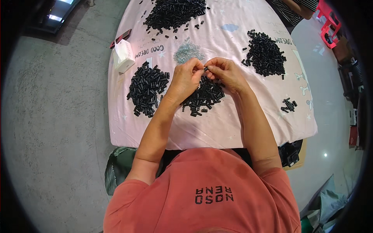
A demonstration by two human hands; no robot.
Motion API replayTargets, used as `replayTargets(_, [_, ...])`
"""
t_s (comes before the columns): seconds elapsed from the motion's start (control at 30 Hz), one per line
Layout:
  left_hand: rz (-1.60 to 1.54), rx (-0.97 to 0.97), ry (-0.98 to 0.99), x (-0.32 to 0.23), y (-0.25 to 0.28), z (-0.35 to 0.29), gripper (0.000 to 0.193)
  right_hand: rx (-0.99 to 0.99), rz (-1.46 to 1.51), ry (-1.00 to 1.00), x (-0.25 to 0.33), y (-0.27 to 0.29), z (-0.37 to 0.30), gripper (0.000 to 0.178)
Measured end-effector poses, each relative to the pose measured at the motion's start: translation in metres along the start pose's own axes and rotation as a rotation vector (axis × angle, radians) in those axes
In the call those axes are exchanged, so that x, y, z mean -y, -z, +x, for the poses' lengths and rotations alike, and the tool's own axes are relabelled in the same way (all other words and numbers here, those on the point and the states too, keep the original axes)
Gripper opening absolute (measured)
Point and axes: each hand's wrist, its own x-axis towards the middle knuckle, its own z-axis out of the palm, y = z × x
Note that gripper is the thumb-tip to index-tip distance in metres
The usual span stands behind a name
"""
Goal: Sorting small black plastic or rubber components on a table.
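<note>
My left hand (184,79) and my right hand (226,73) meet at the fingertips over the middle of the table. A small black cylindrical piece (206,68) shows between them, pinched by the right thumb and finger. The left fingers are closed in a pinch beside it; what they hold is too small to make out. Right below the hands lies a pile of black cylindrical pieces (202,99), partly covered by them. Just beyond is a heap of small, clear, shiny pieces (188,51).
More black pieces are heaped at left (147,89), far side (171,13) and right (266,53), with a small cluster (288,105) near the right edge. A white tissue pack (124,56) and a phone (121,37) lie at left. Another person's arm (299,8) shows far right, near red stools (329,27).
</note>
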Motion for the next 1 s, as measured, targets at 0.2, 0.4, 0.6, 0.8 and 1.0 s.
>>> replayTargets(0.2, [-0.028,0.005,0.02,0.001,0.0,0.002,0.009,0.013,-0.003,0.006,0.0,-0.002,-0.001,0.01])
replayTargets(0.4, [-0.178,-0.015,0.12,0.007,-0.001,0.002,0.008,0.071,0.096,-0.018,-0.004,0.002,0.002,0.01])
replayTargets(0.6, [0.099,-0.001,0.084,0.035,0.016,-0.008,0.009,0.013,0.11,0.054,-0.005,0.006,0.006,0.011])
replayTargets(0.8, [0.226,0.105,0.036,0.03,0.006,-0.021,0.011,-0.014,0.066,0.043,-0.005,0.006,0.008,0.011])
replayTargets(1.0, [0.302,0.082,-0.032,0.032,0.0,-0.021,0.012,-0.021,0.045,0.017,-0.005,0.005,0.007,0.011])
